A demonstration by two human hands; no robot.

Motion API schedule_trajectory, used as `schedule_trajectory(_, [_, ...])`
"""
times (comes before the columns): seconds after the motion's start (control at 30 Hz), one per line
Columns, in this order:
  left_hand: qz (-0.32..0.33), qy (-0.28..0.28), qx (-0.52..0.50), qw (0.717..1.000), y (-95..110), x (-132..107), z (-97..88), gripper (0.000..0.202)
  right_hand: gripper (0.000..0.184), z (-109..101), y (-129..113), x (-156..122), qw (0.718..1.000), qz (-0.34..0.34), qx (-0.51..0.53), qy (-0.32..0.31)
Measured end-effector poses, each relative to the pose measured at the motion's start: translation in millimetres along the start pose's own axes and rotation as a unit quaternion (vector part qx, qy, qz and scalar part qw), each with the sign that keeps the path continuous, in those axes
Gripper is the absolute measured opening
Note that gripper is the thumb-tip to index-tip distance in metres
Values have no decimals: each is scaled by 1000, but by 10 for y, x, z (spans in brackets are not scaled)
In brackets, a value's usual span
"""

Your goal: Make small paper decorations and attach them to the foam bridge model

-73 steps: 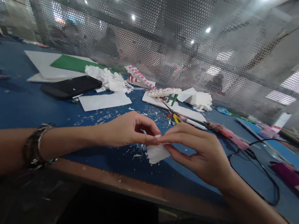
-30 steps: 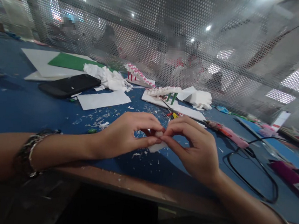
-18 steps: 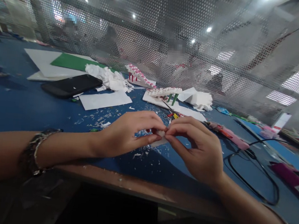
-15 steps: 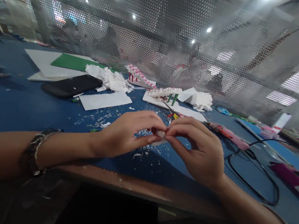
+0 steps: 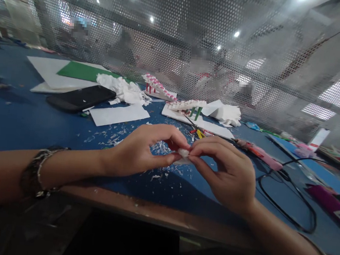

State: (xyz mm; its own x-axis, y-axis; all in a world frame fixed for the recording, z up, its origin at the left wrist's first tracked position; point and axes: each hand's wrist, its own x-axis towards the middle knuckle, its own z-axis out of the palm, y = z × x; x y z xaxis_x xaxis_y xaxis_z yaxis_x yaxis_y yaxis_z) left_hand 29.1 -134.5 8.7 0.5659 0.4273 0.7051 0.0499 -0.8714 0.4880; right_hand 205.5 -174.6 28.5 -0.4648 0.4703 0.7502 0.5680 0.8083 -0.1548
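My left hand and my right hand meet just above the front of the blue table. Both pinch one small wad of white tissue paper between thumb and fingertips. The wad is rolled tight, and only a small bit of it shows between the fingers. White paper crumbs lie scattered on the table under and behind my hands. A beaded bracelet sits on my left wrist.
A black phone, white paper sheets, a green sheet and crumpled tissue lie at the back left. A small white model with pink and green posts stands mid-table. A black cable loops at right. Perforated mesh walls the far side.
The hanging flap of tissue seen earlier has been rolled into a small tight wad between my fingertips. Both hands stayed together in nearly the same spot.
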Motion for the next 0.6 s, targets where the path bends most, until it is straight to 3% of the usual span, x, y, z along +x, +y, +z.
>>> schedule_trajectory(0.23, [14, -15, -32, 999, -16, 29, -35, 12, 7, 9, 18, -12, 999, 6, 45, -3])
schedule_trajectory(0.4, [-29, -5, -22, 999, -24, 25, -46, 26, 6, 4, 25, -12, 997, 27, 75, -7])
schedule_trajectory(0.6, [-77, -5, -69, 995, -21, 19, -35, 7, 6, -6, 27, -8, 996, 9, 85, -29])
